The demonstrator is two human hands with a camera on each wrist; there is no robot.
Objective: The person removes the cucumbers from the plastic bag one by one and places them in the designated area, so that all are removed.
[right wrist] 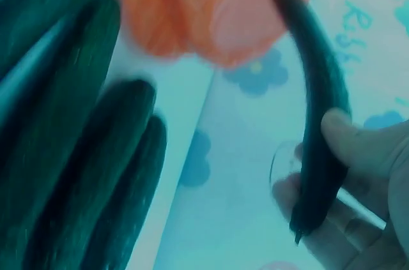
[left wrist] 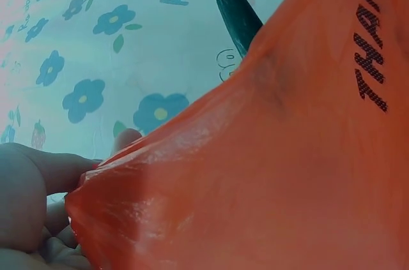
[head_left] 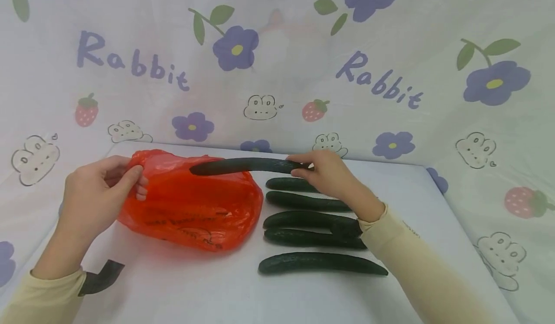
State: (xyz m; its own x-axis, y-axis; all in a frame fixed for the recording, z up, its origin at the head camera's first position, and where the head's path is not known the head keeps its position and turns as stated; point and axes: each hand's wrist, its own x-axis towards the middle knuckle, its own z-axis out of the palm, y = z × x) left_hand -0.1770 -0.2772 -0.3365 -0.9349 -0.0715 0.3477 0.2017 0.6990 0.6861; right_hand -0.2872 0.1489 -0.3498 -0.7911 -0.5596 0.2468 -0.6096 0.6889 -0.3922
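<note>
From the head view, a long, dark green cucumber [head_left: 244, 165], slightly curved with a dull, faintly bumpy skin, is held level above the table, its far tip over the mouth of a thin orange plastic bag [head_left: 195, 208]. The right hand [head_left: 327, 172] pinches the cucumber's near end between thumb and curled fingers. The left hand [head_left: 101, 194] grips the bag's rim, fingers folded over the crinkled, glossy film and lifting it open. Five more cucumbers [head_left: 310, 220] lie side by side in a row on the white table [head_left: 217, 295], just right of the bag, under the right forearm. Bare table lies in front of the bag and the row; the table's far edge meets a cloth backdrop [head_left: 277, 73] printed with purple flowers, strawberries and rabbits. In the left wrist view, the orange bag [left wrist: 275, 155] fills most of the frame, shiny and creased with dark lettering, its rim pinched by the fingers [left wrist: 29, 180]; the cucumber [left wrist: 233, 8] arcs above it. In the right wrist view, thumb and fingers [right wrist: 348, 155] clamp the cucumber [right wrist: 316, 91] near its end, its tip pointing at the blurred bag [right wrist: 204, 8], with the row of cucumbers [right wrist: 83, 155] at left
</note>
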